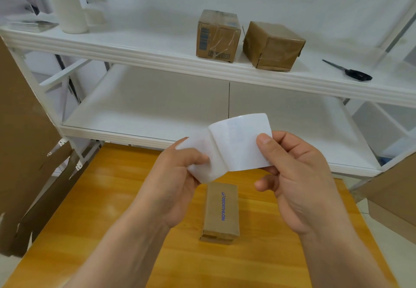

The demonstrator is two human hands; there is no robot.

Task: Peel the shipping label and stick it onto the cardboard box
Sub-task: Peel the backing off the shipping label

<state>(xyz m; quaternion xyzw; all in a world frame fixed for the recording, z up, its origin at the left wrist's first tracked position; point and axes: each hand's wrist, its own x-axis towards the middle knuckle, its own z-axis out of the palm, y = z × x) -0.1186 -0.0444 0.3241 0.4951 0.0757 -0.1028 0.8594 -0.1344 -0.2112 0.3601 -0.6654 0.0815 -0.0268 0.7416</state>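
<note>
Two hands, left and right, one white label, three cardboard boxes, one on the table, two on the shelf, one pair of scissors, one white roll

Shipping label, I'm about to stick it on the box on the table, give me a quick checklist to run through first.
1. Label held by both hands: ok. The left hand pinches the left part, the right hand the right edge.
2. Backing fully off: not ok. The two layers still join at a fold in the middle.
3. Printed side readable: cannot tell, it looks blank white from here.
4. Box in reach on the table: ok, it lies right below the hands.
5. Top face of the box free: ok, only printed lettering on it.
</note>
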